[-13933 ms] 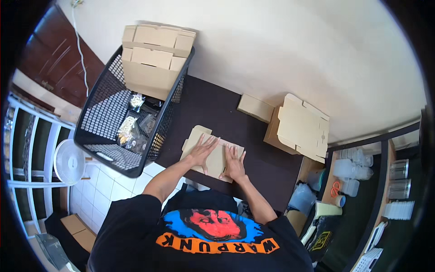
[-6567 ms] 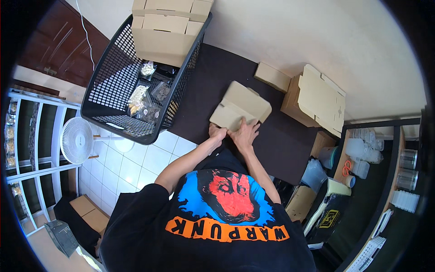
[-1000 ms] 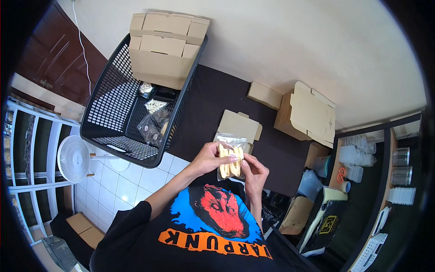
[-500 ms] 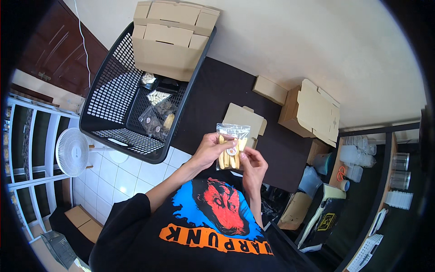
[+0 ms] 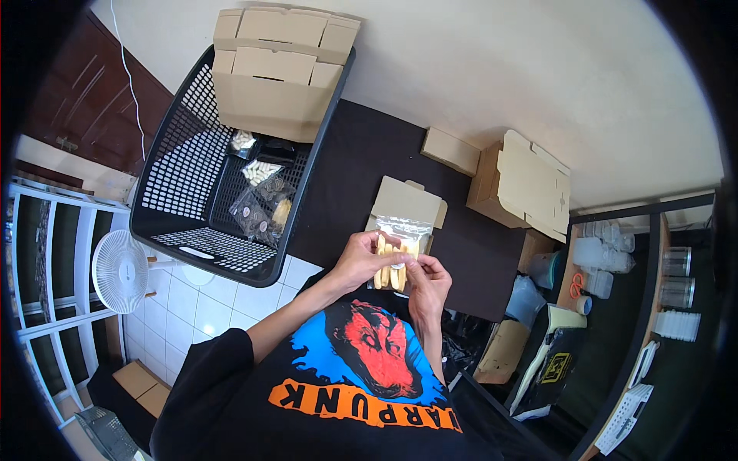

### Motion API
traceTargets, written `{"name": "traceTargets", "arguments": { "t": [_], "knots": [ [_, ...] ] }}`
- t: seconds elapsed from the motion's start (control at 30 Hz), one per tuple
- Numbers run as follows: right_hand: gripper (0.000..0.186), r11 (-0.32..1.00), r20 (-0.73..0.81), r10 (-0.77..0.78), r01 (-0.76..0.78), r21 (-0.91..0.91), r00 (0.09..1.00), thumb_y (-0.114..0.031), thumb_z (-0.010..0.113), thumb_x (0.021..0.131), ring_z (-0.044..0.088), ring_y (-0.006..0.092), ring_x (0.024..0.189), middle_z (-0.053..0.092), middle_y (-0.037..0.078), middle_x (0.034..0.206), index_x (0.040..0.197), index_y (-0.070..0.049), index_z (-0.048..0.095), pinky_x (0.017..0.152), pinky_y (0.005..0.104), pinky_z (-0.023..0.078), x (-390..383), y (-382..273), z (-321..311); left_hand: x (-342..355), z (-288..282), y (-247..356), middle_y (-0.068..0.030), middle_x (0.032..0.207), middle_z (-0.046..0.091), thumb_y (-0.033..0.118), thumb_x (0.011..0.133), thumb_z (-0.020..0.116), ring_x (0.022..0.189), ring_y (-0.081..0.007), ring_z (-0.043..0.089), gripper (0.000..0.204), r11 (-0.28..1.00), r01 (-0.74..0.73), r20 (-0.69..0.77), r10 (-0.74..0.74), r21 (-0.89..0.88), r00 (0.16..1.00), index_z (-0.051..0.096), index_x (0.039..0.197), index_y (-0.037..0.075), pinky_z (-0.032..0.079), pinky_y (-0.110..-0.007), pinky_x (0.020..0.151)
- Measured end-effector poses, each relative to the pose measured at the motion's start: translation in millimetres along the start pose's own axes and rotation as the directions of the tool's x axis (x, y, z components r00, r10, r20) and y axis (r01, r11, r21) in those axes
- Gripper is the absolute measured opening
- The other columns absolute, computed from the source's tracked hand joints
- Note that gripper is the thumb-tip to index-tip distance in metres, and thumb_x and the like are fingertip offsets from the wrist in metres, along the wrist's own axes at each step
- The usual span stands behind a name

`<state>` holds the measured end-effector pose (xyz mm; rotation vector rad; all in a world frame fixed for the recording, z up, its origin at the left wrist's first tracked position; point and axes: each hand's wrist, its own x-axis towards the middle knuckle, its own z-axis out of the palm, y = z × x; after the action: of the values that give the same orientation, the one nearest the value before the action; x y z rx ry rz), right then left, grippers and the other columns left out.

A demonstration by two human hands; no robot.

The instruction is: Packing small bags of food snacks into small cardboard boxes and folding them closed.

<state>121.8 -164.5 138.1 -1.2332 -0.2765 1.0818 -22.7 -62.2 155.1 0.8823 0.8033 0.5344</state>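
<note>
Between my two hands is a clear zip-top plastic bag (image 5: pixel 400 230) of pale yellow stick-shaped pieces, held upright with its seal strip at the top. My left hand (image 5: pixel 360 261) grips the bag's left side, its thumb laid across the front. My right hand (image 5: pixel 427 284) pinches the right side, and its thumb nearly meets the left one over a round white label, now mostly covered. Just behind the bag, an open cardboard box (image 5: pixel 401 201) lies on the dark table (image 5: pixel 361 165), its lower part hidden by the bag and my hands.
At the left, a black perforated basket (image 5: pixel 184 154) holds folded cardboard boxes (image 5: pixel 273 96) and several filled bags (image 5: pixel 261 172). More cardboard boxes (image 5: pixel 530 184) stand against the wall. A white fan (image 5: pixel 120 270) is at far left; a shelf with clear containers (image 5: pixel 603 257) and orange scissors (image 5: pixel 576 286) is at right.
The bag has come slightly lower. My left thumb has slid down and my right thumb has moved inward, so both now press near the label. The whole view has shifted a little.
</note>
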Motion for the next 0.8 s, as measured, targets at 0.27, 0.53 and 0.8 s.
{"name": "traceTargets", "arguments": {
  "t": [0.27,0.53,0.8],
  "knots": [
    [0.039,0.995,-0.069,-0.078,0.082,0.060,0.995,0.004,0.076,0.092,0.069,0.0128,0.091,0.072,0.011,0.104,0.128,0.005,0.061,0.086,0.0270,0.056,-9.5,-16.0,16.9,8.3,-10.2,4.2,-0.0079,0.113,0.074,0.009,0.090,0.083,0.098,-0.0115,0.071,0.047,0.999,0.043,0.125,-0.045,0.023,0.991,0.065,0.132,-0.001,0.060,-0.028,0.086],
    [0.048,0.956,0.015,-0.057,0.059,-0.287,0.998,0.006,0.079,0.089,0.069,0.0141,0.089,0.072,0.011,0.098,0.133,0.007,0.059,0.083,0.0279,0.060,-28.3,-17.5,19.8,9.7,-3.8,2.0,-0.0081,0.113,0.071,0.007,0.092,0.081,0.102,-0.0139,0.070,0.035,0.997,-0.059,0.061,0.056,0.056,0.997,0.062,0.121,0.000,0.060,-0.029,0.089],
    [0.032,0.900,-0.061,-0.223,0.182,-0.397,0.973,-0.001,0.085,0.087,0.067,0.0102,0.083,0.072,0.007,0.093,0.113,0.007,0.070,0.078,0.0234,0.058,-28.4,-12.4,16.9,3.5,3.3,5.7,-0.0117,0.113,0.073,0.003,0.090,0.081,0.102,-0.0141,0.070,0.039,0.996,-0.093,0.056,0.093,-0.005,0.994,0.066,0.125,-0.005,0.060,-0.029,0.088]
  ]
}}
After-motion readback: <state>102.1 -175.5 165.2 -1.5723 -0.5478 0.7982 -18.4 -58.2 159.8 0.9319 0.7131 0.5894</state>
